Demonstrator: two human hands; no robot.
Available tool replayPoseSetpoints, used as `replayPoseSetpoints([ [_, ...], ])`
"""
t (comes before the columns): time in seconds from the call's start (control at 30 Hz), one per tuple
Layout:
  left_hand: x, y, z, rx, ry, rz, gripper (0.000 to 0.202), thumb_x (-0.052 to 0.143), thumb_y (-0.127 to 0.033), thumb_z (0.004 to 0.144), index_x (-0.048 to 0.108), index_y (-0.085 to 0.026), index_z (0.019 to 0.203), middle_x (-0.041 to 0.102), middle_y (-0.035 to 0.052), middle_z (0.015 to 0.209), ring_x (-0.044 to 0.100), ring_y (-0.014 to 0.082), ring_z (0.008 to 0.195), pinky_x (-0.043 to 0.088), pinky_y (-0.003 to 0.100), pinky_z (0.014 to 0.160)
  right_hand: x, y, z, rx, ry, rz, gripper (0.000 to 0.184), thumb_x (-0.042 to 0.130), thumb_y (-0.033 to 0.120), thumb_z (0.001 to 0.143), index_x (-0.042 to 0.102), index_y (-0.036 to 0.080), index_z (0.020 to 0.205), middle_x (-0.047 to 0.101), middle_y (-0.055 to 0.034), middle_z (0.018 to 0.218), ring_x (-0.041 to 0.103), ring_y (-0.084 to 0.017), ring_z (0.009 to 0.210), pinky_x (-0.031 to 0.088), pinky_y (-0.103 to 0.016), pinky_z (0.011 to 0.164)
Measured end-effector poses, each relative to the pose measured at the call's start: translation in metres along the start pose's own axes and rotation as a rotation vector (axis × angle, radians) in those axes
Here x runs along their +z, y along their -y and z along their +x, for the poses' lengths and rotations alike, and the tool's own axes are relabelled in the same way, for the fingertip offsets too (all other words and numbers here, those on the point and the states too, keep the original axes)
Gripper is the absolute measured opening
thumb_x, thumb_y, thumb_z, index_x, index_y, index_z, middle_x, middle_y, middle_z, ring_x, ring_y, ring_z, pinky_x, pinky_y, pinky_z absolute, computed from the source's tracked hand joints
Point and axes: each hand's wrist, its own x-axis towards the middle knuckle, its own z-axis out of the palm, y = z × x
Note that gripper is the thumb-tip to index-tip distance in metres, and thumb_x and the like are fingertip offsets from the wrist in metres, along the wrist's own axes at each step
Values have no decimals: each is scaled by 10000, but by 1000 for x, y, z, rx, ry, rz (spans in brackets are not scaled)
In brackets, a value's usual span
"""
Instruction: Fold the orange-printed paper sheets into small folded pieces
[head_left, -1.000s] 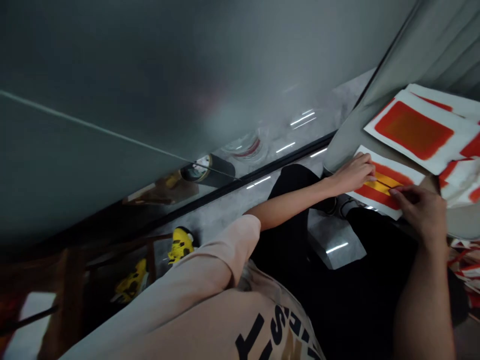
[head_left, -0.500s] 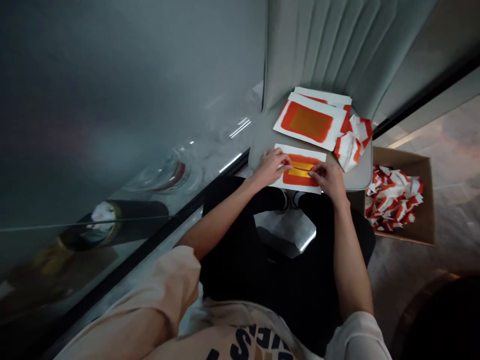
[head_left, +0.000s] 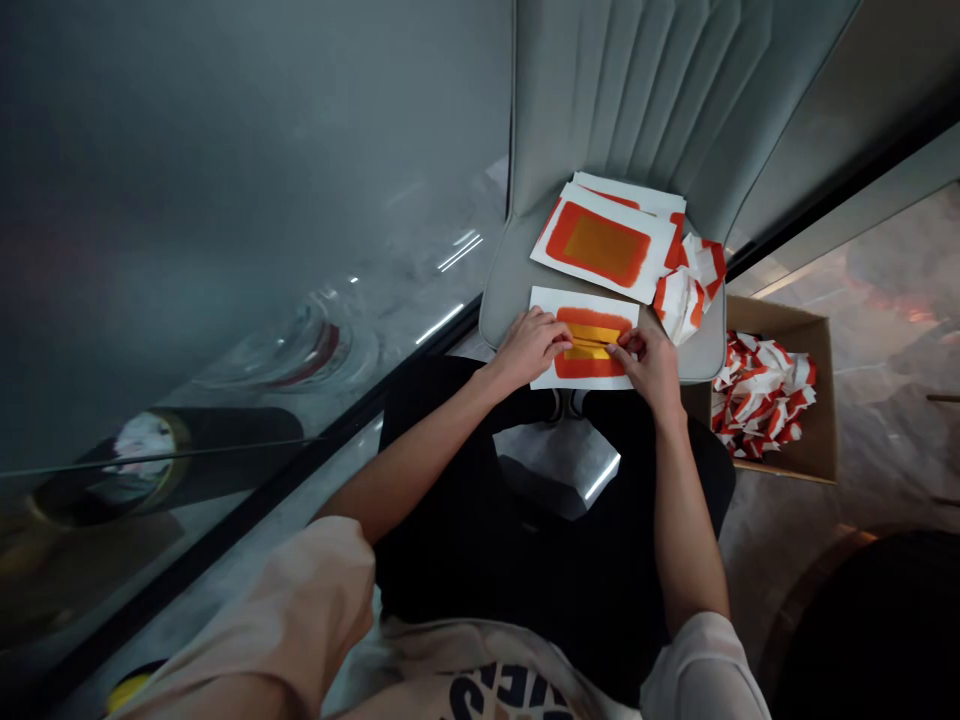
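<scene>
A white sheet printed with an orange rectangle and a yellow centre [head_left: 583, 338] lies at the front of a grey chair seat [head_left: 504, 280]. My left hand [head_left: 529, 345] presses on the sheet's left part, fingers curled at the yellow area. My right hand [head_left: 651, 360] pinches the sheet's right side at a thin crease line across the yellow. A stack of similar orange-printed sheets [head_left: 604, 245] lies behind it on the seat, with crumpled red-and-white paper [head_left: 686, 290] to their right.
A cardboard box [head_left: 814, 400] holding several crumpled red-and-white papers stands on the floor at the right. The chair's ribbed backrest [head_left: 660, 90] rises behind. A glass wall [head_left: 225, 200] with reflections runs along the left. My dark-clothed legs are below the seat.
The view has swung right and down, from the glass wall to the chair seat and box. Both hands stay on the same sheet, still working at the yellow centre.
</scene>
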Motion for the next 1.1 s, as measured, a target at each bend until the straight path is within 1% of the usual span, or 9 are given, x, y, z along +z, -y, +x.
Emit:
replayPoseSetpoints([
  [0.1, 1, 4, 3, 18, 20, -20, 122, 613, -283, 1006, 716, -217, 992, 685, 68, 946, 551, 261, 981, 418, 399, 901, -7, -2, -14, 129, -59, 6, 353, 767, 538, 823, 634, 212, 848, 663, -20, 685, 566, -172, 594, 441, -300, 599],
  [0.27, -4, 7, 7, 55, 66, -18, 137, 641, -228, 984, 661, -230, 1119, 709, 40, 963, 570, 250, 978, 412, 380, 894, -5, -5, -21, 289, 45, 339, 462, 758, 648, 786, 604, 239, 935, 699, -1, 677, 648, -186, 620, 466, -273, 561],
  [0.33, -6, 9, 9, 68, 87, -27, 158, 640, -228, 983, 649, -233, 1140, 706, 35, 945, 571, 248, 977, 407, 371, 891, 1, -7, -18, 339, 106, 512, 479, 818, 625, 720, 656, 235, 945, 716, -5, 689, 667, -198, 638, 499, -290, 574],
  [0.4, -7, 12, 10, 87, 105, -42, 147, 637, -231, 981, 652, -234, 1127, 699, 33, 939, 569, 242, 975, 403, 362, 887, 6, -8, -14, 373, 145, 656, 474, 871, 571, 671, 723, 229, 964, 760, -25, 771, 705, -218, 718, 553, -324, 643],
  [0.5, -8, 17, 12, 123, 124, -79, 99, 641, -220, 968, 671, -225, 1063, 693, 34, 944, 563, 231, 961, 399, 353, 887, 10, -10, -11, 404, 186, 796, 452, 905, 509, 656, 785, 232, 992, 803, -46, 914, 746, -253, 898, 597, -359, 773],
  [0.57, -9, 20, 14, 144, 134, -110, 72, 644, -209, 962, 681, -217, 1023, 691, 36, 936, 559, 223, 938, 399, 349, 879, 9, -10, -10, 425, 210, 855, 444, 922, 490, 648, 802, 234, 991, 811, -46, 926, 751, -261, 948, 599, -360, 819],
  [0.67, -9, 24, 17, 158, 142, -149, 64, 647, -212, 961, 697, -215, 1001, 682, 36, 908, 552, 216, 908, 397, 342, 852, 6, -10, -11, 472, 245, 904, 480, 957, 468, 607, 809, 239, 1002, 811, -30, 874, 756, -249, 904, 597, -354, 830],
  [0.87, -12, 29, 19, 163, 181, -196, 90, 636, -235, 969, 723, -229, 992, 690, 38, 912, 547, 203, 882, 396, 335, 839, 2, -10, -12, 516, 289, 850, 546, 982, 481, 550, 799, 225, 996, 775, -13, 733, 740, -229, 751, 592, -342, 723],
  [1.1, -14, 17, 22, 114, 164, -127, 145, 635, -334, 989, 686, -220, 1061, 662, 33, 851, 566, 213, 866, 382, 330, 809, 5, -13, -11, 456, 255, 844, 535, 978, 459, 551, 793, 226, 995, 785, -20, 801, 739, -221, 783, 595, -350, 780],
])
